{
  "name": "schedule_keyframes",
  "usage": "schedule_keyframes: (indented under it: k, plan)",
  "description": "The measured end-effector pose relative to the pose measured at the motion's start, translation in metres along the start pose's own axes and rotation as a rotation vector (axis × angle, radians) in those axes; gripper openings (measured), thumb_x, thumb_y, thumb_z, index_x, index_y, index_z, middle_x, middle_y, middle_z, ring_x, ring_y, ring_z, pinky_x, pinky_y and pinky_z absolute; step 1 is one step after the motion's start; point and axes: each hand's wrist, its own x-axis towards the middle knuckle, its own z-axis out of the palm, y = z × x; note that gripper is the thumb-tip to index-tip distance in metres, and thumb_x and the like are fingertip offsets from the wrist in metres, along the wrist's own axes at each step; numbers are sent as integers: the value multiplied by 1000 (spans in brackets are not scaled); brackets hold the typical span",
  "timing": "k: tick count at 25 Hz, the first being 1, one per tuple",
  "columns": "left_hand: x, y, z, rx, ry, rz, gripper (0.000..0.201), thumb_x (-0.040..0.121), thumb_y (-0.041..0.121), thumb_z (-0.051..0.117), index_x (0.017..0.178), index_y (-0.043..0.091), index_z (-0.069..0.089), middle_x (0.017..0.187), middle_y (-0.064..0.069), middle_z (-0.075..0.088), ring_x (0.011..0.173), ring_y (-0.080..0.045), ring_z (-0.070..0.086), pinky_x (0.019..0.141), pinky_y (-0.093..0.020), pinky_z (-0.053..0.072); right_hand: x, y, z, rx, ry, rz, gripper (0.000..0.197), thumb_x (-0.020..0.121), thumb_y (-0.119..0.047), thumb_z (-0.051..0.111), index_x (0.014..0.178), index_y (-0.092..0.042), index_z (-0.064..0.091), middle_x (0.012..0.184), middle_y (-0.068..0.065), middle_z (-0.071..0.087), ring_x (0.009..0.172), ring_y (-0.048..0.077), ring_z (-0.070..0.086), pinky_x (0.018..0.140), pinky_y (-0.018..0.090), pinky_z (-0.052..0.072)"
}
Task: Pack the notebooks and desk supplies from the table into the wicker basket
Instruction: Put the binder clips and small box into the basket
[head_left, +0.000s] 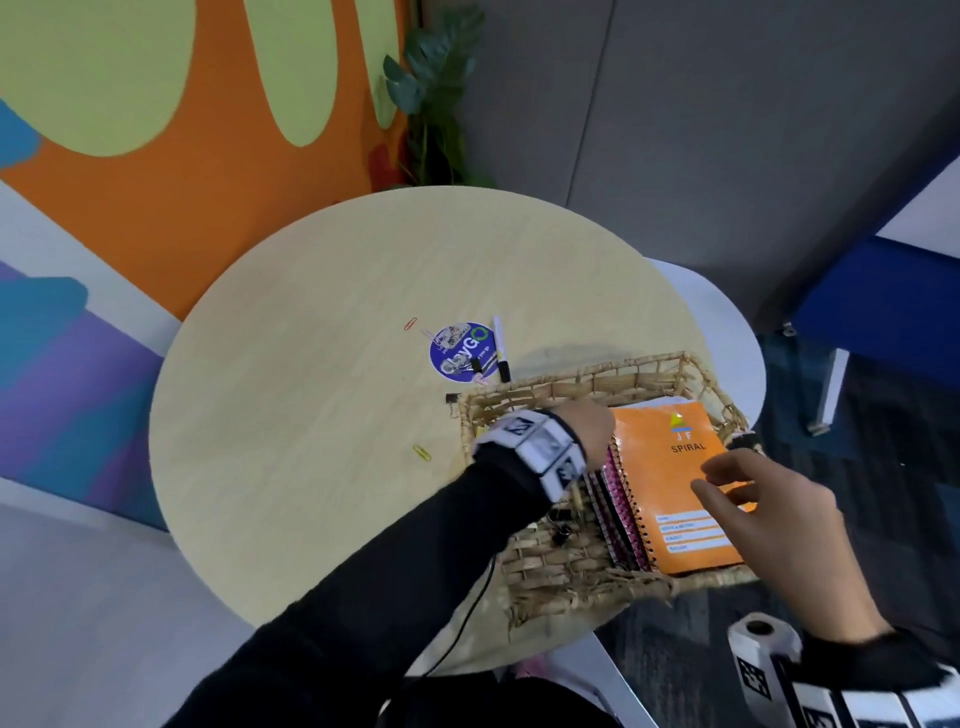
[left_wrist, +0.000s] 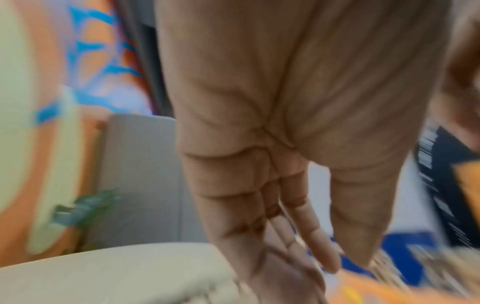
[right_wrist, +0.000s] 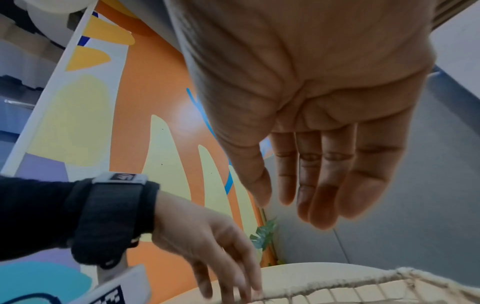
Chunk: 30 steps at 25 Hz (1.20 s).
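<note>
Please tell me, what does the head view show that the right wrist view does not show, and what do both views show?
Only the head view shows the orange notebook lying in the basket, the marker, the round sticker and the paper clips on the table.

Only the right wrist view shows the open palm of the right hand, its fingers straight and holding nothing.

Both show the left hand at the basket, the table and the orange wall.
</note>
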Motion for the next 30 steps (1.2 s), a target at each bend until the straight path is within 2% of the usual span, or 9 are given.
schedule_keyframes:
  k: [3,7,10,13,15,19,21,25,30]
  plan:
    - [-25,-55,-32,-290,349,49,17,91,11,58,100,9,73,102,-5,74,93,-19,67,86,-28,51,19,-22,5,64,-39,-88,4,83,-20,70,86,-19,67,80,-9,69,69,0,62,58,13,41]
    - [-43,-165,-11,-353,588,-166,13,88,14,65,94,10,75,97,-6,76,82,-17,65,81,-24,47,52,-60,19,138,-61,-155,2,84,-18,69,82,-19,67,76,-12,66,71,0,63,59,15,44]
    - [-33,-215,24,-318,452,-207,11,85,12,69,92,8,76,97,-11,75,90,-27,69,80,-23,46,75,-84,36,140,-101,-201,3,84,-21,68,83,-18,67,77,-9,68,74,-2,64,60,12,46]
    - [-17,-235,48,-229,248,-93,19,81,11,72,99,4,73,109,-11,68,100,-26,65,87,-20,44,95,-108,49,121,-151,-241,7,84,-20,69,87,-14,68,78,-4,69,71,8,66,68,28,54]
    - [-6,-242,55,-184,212,-36,19,81,11,72,100,5,72,108,-13,65,101,-26,62,90,-24,44,110,-125,53,97,-193,-273,9,84,-21,67,91,-15,69,81,-4,69,72,14,67,70,32,55]
    - [7,-254,61,-128,239,2,3,79,-1,68,81,-1,70,89,-20,65,87,-33,63,76,-31,50,151,-155,65,24,-232,-377,10,84,-22,65,92,-16,67,84,-5,68,73,17,67,72,31,52]
    - [9,-256,65,-107,238,4,4,80,-2,64,82,-2,67,91,-21,64,87,-36,63,77,-35,54,174,-169,77,-46,-302,-461,12,84,-21,64,94,-16,67,88,-2,71,76,20,67,74,33,54]
    - [7,-258,71,-49,265,10,13,79,4,59,91,6,64,99,-12,63,96,-30,60,83,-34,53,217,-199,128,-339,-553,-673,18,85,-16,59,102,-17,66,99,2,71,88,23,65,74,31,51]
    - [-4,-252,55,-305,422,-30,5,87,3,59,86,1,63,92,-12,60,81,-24,57,77,-24,42,234,-212,197,-860,-940,-904,31,87,-7,54,117,-17,56,120,8,58,106,31,57,84,39,50]
